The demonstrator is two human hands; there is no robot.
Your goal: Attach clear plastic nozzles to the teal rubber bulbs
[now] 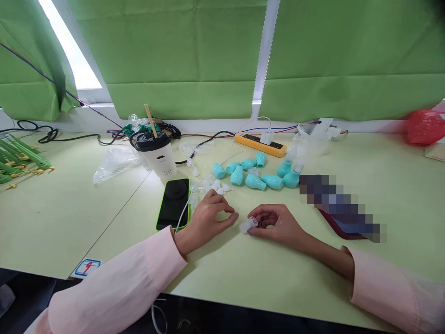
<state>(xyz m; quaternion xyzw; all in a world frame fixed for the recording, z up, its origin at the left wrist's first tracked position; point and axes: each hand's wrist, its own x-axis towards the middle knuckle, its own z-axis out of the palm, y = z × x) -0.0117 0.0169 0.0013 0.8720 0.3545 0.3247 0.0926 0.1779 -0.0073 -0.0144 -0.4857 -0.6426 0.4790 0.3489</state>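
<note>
Clear plastic tube (pixel 249 225) held at the table's (pixel 215 278) near middle, pinched between thumb and fingers of the right hand (pixel 255 225). Left hand (pixel 208 218) just beside it, fingers curved, thumb and forefinger close together; cannot tell whether anything sits between them. Teal bulbs (pixel 255 182) grouped beyond both hands. Phone (pixel 174 204), green-edged, lies left of the left hand, near the lidded cup (pixel 162 160).

Pale green worktop (pixel 215 278), seamed at left; lidded cup (pixel 162 160) beside green-edged phone (pixel 173 204); teal bulbs (pixel 237 176) grouped centrally; yellow-orange power strip (pixel 252 143) behind them; green pieces (pixel 26 150) far left.
</note>
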